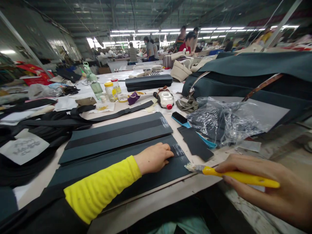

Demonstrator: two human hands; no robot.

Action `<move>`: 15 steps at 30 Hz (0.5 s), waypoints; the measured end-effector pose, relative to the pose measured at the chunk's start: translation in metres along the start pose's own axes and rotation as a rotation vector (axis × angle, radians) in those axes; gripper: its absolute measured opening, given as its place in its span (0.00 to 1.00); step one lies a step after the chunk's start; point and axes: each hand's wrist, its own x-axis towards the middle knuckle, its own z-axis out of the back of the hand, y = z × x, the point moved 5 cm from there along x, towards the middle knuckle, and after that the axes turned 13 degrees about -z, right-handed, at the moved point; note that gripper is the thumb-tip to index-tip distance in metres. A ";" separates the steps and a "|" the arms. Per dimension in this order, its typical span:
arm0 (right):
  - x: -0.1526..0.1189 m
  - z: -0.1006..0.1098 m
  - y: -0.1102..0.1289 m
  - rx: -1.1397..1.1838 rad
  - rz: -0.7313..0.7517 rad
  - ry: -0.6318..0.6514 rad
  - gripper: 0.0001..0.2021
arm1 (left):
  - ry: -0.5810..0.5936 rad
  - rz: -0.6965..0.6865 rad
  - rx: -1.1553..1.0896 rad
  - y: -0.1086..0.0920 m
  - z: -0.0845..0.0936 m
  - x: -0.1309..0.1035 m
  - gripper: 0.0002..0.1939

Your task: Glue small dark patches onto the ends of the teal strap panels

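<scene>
My left hand [154, 158], below a yellow cuff, rests on the near dark green panel [146, 177], its fingers bent together by the panel's right end; whether they pinch anything is hidden. My right hand [258, 182] holds a yellow-handled brush [240, 178] between thumb and fingers. The brush's whitish bristles touch the panel's right corner. White streaks mark this panel's right end. Just behind lies a stack of similar panels [117, 136] with a black strip along it and white streaks at its right end.
Behind the panels stand a white bottle with a red cap [166, 98], jars [111, 92] and a green spray bottle [94, 81]. A blue brush [181, 120] and clear plastic [224, 120] lie right. Black straps [36, 139] are piled left. People are far back.
</scene>
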 end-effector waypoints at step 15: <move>0.016 0.027 -0.008 0.017 -0.064 -0.088 0.07 | -0.022 0.002 -0.032 0.001 0.000 -0.003 0.14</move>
